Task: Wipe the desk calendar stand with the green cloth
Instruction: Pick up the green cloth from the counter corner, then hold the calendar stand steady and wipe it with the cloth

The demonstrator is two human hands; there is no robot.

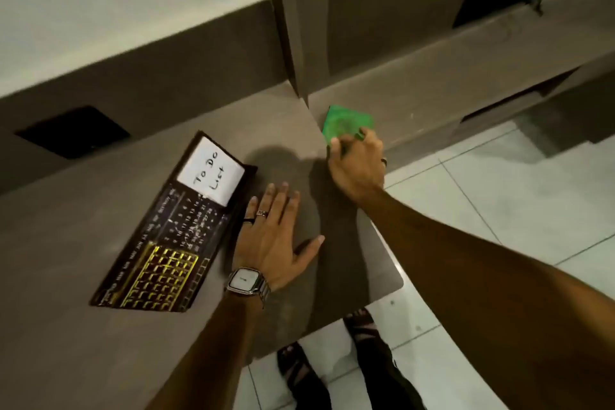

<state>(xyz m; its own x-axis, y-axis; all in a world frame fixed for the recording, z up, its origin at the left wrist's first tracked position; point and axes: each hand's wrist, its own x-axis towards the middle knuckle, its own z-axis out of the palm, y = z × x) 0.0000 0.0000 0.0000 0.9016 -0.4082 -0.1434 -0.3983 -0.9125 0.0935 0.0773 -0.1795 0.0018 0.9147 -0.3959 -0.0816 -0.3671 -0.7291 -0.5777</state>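
Note:
The desk calendar stand point(173, 233) is dark with yellow grid print and a white "To Do List" note on its far part; it rests on the brown desk point(66, 243). My left hand point(276, 240) lies flat on the desk just right of the stand, fingers spread, a watch on the wrist. The folded green cloth point(346, 121) lies on a lower brown ledge past the desk's far right corner. My right hand point(357, 166) reaches over that corner, fingertips curled onto the cloth's near edge.
A brown partition point(289, 27) rises behind the desk corner. Dark cut-outs point(73, 131) sit in the back panel. White floor tiles point(499, 210) lie to the right, and my sandalled feet point(299, 373) show below the desk edge.

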